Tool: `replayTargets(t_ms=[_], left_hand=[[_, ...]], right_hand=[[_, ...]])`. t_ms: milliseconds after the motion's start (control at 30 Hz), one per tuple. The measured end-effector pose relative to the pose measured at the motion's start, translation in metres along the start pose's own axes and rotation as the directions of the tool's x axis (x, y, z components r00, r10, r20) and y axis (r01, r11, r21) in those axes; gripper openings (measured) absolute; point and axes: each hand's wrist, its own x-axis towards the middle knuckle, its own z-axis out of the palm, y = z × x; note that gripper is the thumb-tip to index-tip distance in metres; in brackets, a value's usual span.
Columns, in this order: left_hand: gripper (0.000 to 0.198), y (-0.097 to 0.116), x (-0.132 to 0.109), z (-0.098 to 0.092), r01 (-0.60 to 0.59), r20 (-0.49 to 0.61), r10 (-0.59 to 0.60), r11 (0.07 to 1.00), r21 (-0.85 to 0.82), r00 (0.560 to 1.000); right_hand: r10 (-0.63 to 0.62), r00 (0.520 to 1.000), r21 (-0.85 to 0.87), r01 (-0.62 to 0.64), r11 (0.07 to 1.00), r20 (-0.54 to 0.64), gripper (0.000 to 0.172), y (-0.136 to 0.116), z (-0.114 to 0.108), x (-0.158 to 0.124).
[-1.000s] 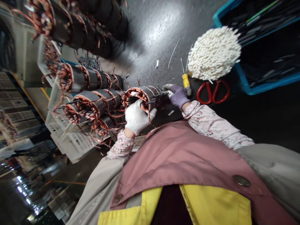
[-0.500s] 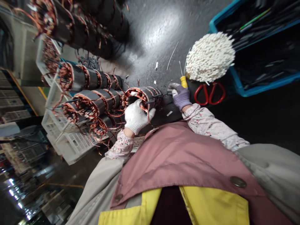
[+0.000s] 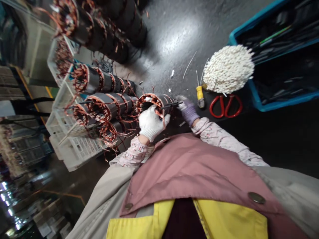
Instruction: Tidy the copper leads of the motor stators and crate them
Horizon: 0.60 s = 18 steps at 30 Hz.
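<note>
Copper-wound stator [image 3: 156,101] gripped by white-gloved L hand [image 3: 151,122]; thin blk tool [image 3: 171,105] held closed in purple-gloved R hand [image 3: 188,112], tip at stator end; red scissors [image 3: 225,106] noted nr.

Dim, cool indoor light fills the scene, with a broad white patch of glare on the dark grey polished concrete floor [image 3: 178,38] at 1 o'clock, its source out of view. Overhead lamps [image 3: 6,199] burn out into smeared streaks at 8 o'clock. Wide-angle distortion bends the white plastic crates [image 3: 72,149] at 9 o'clock, while shadow swallows the interior of the bright blue plastic bin [image 3: 276,63] at 2 o'clock. The copper-wound steel stator [image 3: 156,101] at centre stays reasonably sharp, though fine wire ends soften slightly.
</note>
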Motion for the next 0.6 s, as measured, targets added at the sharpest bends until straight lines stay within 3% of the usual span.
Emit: replayTargets(t_ms=[100,167,267,333,367,400,500,533,600], left_hand=[[0.051,0.003,-0.005,-0.005,0.071,0.049,-0.065,0.988,-0.14,0.997],[0.051,-0.011,-0.014,-0.008,-0.016,0.027,0.025,0.949,-0.315,0.999],[0.04,-0.042,-0.028,-0.012,-0.191,-0.267,0.066,0.856,-0.48,0.962],[0.037,-0.055,-0.025,-0.018,-0.222,-0.447,0.018,0.886,-0.408,0.894],[0.038,-0.058,-0.019,-0.023,-0.227,-0.483,0.044,0.917,-0.327,0.875],[0.04,-0.057,-0.009,-0.028,-0.246,-0.473,0.112,0.941,-0.231,0.874],[0.036,-0.041,0.022,-0.045,-0.388,-0.288,0.376,0.921,0.017,0.881],[0.033,-0.035,0.03,-0.05,-0.426,-0.243,0.429,0.902,0.065,0.87],[0.033,-0.026,0.036,-0.056,-0.449,-0.201,0.465,0.885,0.12,0.862]], right_hand=[[0.058,0.997,-0.121,-0.051,0.991,0.058,0.05,-0.013,-0.011,-0.011],[0.025,0.999,-0.243,-0.014,0.97,0.043,0.052,-0.029,-0.034,-0.021],[-0.222,0.974,-0.415,0.218,0.883,0.04,0.055,-0.066,-0.075,-0.037],[-0.423,0.891,-0.507,0.443,0.739,0.162,0.056,-0.098,-0.093,-0.044],[-0.501,0.828,-0.53,0.55,0.645,0.25,0.055,-0.113,-0.096,-0.045],[-0.552,0.758,-0.536,0.644,0.546,0.349,0.054,-0.128,-0.095,-0.044],[-0.574,0.558,-0.479,0.825,0.301,0.599,0.052,-0.159,-0.08,-0.032],[-0.557,0.517,-0.463,0.851,0.249,0.65,0.05,-0.164,-0.074,-0.028],[-0.525,0.479,-0.46,0.87,0.178,0.704,0.046,-0.168,-0.066,-0.022]])
